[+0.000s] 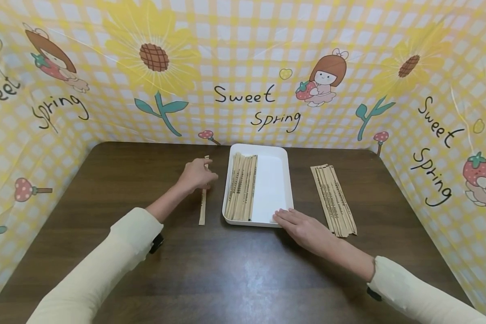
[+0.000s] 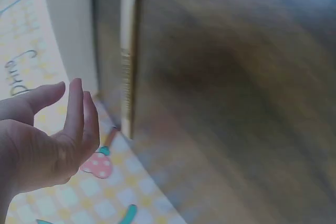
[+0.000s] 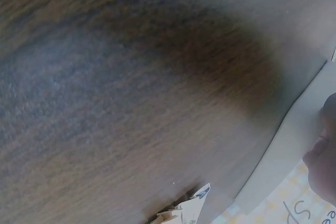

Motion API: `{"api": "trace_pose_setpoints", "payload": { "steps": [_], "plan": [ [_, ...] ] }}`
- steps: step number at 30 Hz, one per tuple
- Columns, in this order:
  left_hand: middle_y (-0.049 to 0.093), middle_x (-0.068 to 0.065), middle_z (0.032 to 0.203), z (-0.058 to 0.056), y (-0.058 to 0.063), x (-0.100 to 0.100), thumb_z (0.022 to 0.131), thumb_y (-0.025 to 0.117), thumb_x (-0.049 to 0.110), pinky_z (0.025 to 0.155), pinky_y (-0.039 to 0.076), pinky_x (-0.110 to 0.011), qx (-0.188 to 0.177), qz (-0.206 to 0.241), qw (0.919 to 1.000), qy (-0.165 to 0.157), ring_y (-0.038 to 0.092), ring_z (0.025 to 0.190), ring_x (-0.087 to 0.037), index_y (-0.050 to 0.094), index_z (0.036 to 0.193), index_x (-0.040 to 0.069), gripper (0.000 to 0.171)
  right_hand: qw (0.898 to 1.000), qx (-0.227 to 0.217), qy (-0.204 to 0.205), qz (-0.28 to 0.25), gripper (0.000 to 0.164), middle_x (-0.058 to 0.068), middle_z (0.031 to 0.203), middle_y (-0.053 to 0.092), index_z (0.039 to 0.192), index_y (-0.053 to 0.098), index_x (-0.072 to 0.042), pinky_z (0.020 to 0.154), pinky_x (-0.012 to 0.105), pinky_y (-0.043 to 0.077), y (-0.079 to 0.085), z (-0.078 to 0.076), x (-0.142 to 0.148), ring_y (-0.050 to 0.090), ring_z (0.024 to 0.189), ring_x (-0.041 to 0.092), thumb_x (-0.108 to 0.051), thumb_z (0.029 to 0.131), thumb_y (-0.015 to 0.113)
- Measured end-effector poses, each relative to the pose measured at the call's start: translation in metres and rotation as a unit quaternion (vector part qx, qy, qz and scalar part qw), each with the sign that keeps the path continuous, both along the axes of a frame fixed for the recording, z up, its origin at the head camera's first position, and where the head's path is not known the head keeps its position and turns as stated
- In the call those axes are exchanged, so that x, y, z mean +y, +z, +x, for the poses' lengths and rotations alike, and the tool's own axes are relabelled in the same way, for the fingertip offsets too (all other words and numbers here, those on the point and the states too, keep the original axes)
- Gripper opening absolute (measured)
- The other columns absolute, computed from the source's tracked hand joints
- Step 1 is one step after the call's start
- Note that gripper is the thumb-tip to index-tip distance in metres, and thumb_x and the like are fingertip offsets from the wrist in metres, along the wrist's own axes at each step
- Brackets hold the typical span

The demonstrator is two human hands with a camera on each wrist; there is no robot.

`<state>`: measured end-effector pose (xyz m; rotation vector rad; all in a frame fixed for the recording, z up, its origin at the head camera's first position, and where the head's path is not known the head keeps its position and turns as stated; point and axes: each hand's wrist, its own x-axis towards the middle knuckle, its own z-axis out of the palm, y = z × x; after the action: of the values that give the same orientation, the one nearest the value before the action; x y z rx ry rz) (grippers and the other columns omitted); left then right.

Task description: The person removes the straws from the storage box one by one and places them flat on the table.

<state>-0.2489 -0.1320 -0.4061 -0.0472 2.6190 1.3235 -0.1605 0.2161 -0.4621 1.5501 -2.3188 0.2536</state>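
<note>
A slim brown paper packet (image 1: pixel 202 209) with printing lies lengthwise on the table, left of the white tray (image 1: pixel 273 189). Over its far half hovers my left hand (image 1: pixel 196 174), thumb apart from the fingers; the left wrist view shows a gap between this hand (image 2: pixel 58 135) and the packet (image 2: pixel 127 66). Several similar packets (image 1: pixel 240 189) lie side by side in the tray's left half. My right hand (image 1: pixel 308 229) rests with extended fingers over the tray's near right corner. In the right wrist view only part of that hand (image 3: pixel 323 156) shows, against the tray's outer wall (image 3: pixel 283 145).
Right of the tray, several more brown packets (image 1: pixel 334 200) lie in a slightly fanned stack, close beside my right hand. A yellow checked cloth (image 1: pixel 243 63) with printed flowers and figures walls in the dark wooden table (image 1: pixel 235 279) at the back and sides.
</note>
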Motion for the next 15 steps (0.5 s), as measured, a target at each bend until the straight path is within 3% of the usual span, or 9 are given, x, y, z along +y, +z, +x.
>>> {"api": "trace_pose_setpoints", "payload": {
  "steps": [2,5,11,15],
  "plan": [
    [0.061,-0.026,0.125,0.0,0.007,0.007,0.089,0.065,0.007,0.072,0.06,-0.037,-0.013,0.036,0.9993,0.0,0.07,0.091,-0.038,0.041,0.148,-0.004,0.065,1.0,0.001,0.0,0.001,0.031,0.022,0.127,0.064,0.128,0.061,0.01,0.102,0.044,0.046,0.0,0.0,0.0,0.061,0.12,0.03,-0.003,0.102,0.051],
    [0.059,-0.025,0.126,-0.001,0.014,0.018,0.091,0.067,0.007,0.073,0.06,-0.035,-0.019,0.047,0.9987,-0.008,0.069,0.095,-0.038,0.04,0.15,-0.001,0.065,1.0,0.001,-0.001,0.001,0.031,0.022,0.127,0.064,0.128,0.061,0.01,0.103,0.044,0.046,0.0,0.0,0.001,0.06,0.12,0.031,-0.002,0.101,0.052],
    [0.067,-0.021,0.111,-0.002,0.019,0.037,0.088,0.064,0.006,0.071,0.06,-0.032,-0.001,0.039,0.9989,-0.026,0.071,0.086,-0.035,0.042,0.149,-0.001,0.065,1.0,0.001,-0.001,-0.003,0.042,0.022,0.126,0.064,0.127,0.061,0.009,0.102,0.045,0.046,0.001,0.0,0.001,0.061,0.12,0.031,-0.013,0.109,0.031],
    [0.069,-0.018,0.1,-0.002,0.02,0.046,0.084,0.059,0.002,0.067,0.059,-0.029,0.015,0.037,0.9984,-0.04,0.07,0.081,-0.034,0.045,0.147,-0.002,0.065,1.0,0.005,-0.001,-0.004,0.049,0.021,0.126,0.064,0.127,0.062,0.009,0.102,0.045,0.047,0.0,0.0,0.001,0.061,0.119,0.031,-0.016,0.109,0.023]
  ]
}}
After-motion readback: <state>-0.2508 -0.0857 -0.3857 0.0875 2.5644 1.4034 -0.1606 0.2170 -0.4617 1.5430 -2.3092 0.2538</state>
